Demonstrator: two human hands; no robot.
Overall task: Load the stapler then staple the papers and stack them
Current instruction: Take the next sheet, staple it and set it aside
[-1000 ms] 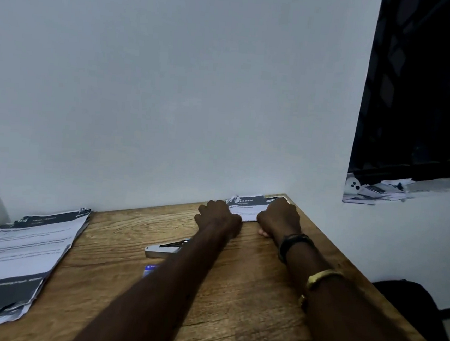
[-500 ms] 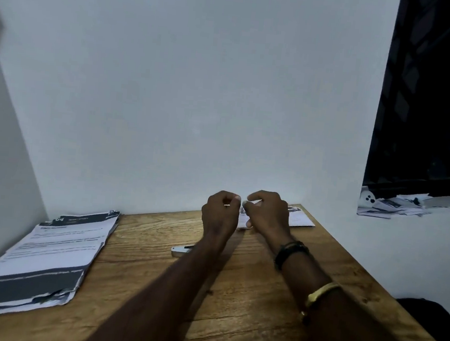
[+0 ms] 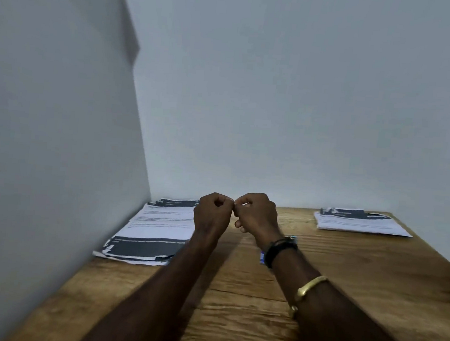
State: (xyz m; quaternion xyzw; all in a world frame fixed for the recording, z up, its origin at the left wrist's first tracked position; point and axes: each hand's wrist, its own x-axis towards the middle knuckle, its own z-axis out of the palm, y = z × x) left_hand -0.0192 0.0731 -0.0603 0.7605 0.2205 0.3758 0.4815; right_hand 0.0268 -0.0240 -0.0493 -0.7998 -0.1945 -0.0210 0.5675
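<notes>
Two forearms reach forward over the bare wood of the worktop, the right one carrying a gold bangle and, nearer the wrist, a dark band. A scrap of blue shows on the wood just left of the band; too little of it is visible to name. Further out, left hand and right hand meet above the middle of the worktop, knuckles up, fingertips touching. Both are curled closed, thumb against forefinger, pinching something very small between them; it is too fine to make out, possibly a strip of staples, but cannot tell. Stapler not visible anywhere in this view; may be hidden under the hands or arms. Beyond the hands, the papers lie in two lots well apart: a larger, ragged stack to the left, close against the side wall, long axis running away from the person, and a smaller, tidier pile at the far right corner near the back wall, long axis running across. Left hand is the nearer to the left stack, right hand to the far-right pile. Judgement: loading step in hand, no stapling begun here. Next move depends on finding the stapler below the hands and feeding the small piece in straight.
</notes>
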